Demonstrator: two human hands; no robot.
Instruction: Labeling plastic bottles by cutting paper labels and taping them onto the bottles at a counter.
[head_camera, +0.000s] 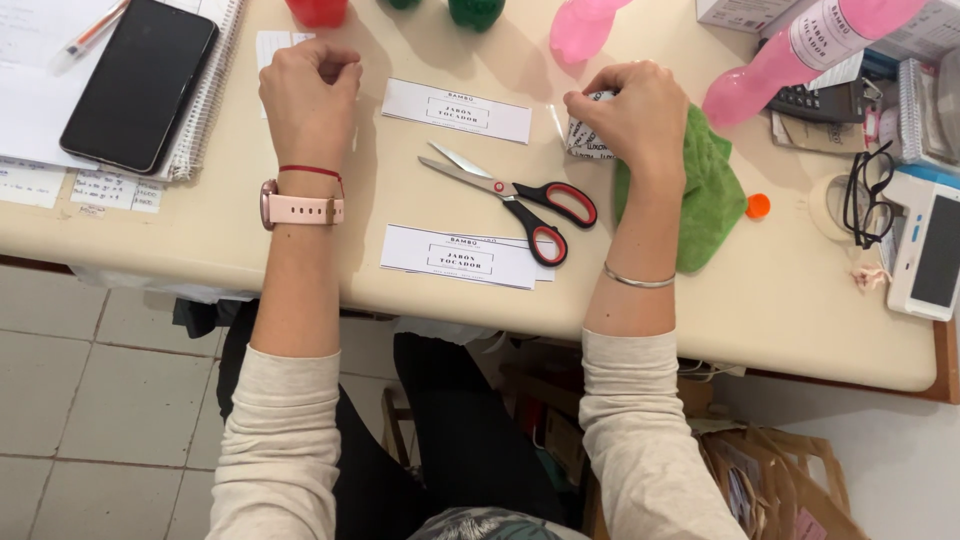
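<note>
Both hands paused over a label-cutting spread on the cream table (250, 240).

The right hand (625, 115), right of centre in the frame, was curled around a small roll of printed labels (585, 140), holding it against the green cloth (710, 190), likely to keep it from unrolling. The left hand (308, 90), upper left of centre, was closed in a loose fist; whether it pinched anything could not be told. Red-handled scissors (525, 195) lay shut between them, within either hand's reach. Cut label strips sat apart: one (457, 110) above the scissors, a small stack (462, 257) at the near edge, seemingly kept out of the way.
</note>
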